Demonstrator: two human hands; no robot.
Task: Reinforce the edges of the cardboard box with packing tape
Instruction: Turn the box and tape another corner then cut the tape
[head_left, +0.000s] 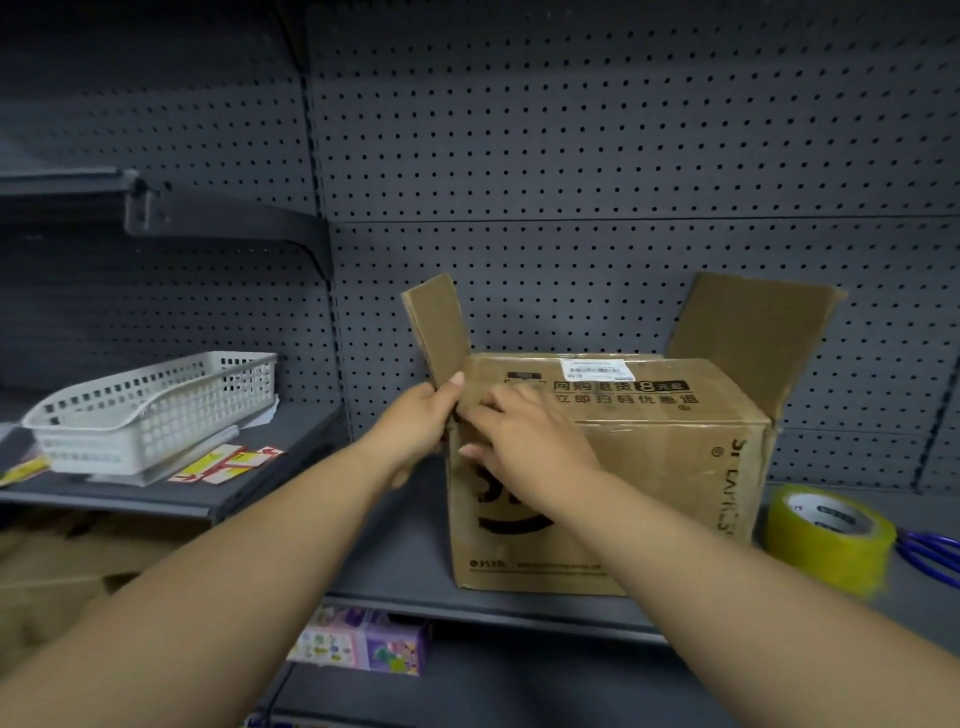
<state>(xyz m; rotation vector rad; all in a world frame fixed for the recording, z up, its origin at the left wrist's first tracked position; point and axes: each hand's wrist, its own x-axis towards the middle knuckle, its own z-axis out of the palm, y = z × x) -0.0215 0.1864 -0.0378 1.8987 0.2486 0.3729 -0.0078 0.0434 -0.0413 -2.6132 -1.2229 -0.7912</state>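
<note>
The job right now looks like pressing down at the top left corner of the box (649, 467), so the best way is to hold the box firm with one hand and rub slowly and flat with the other. That way any tape sticks tight with no bumps or folds. It helps to push right over the corner so both sides get stuck down. I cannot tell if a bit of tape is under the fingers, because it would be clear and the hands hide that spot. The box sits on a gray shelf (519, 597) in the middle of the frame, a little to the right. Its two side flaps stand up, the left flap (436, 327) just above the hands and the right flap (753, 338) far over on the other side. The two hands are close together and touch at that corner. The left hand (415, 421) grips the left edge of the box, with its thumb up at the foot of the left flap. The right hand (530, 436) lies flat on the front of the box and presses there, holding nothing. The roll of tape (826, 540) rests on the shelf just right of the box, well apart from both hands, with blue scissors (930, 556) just past it.
</note>
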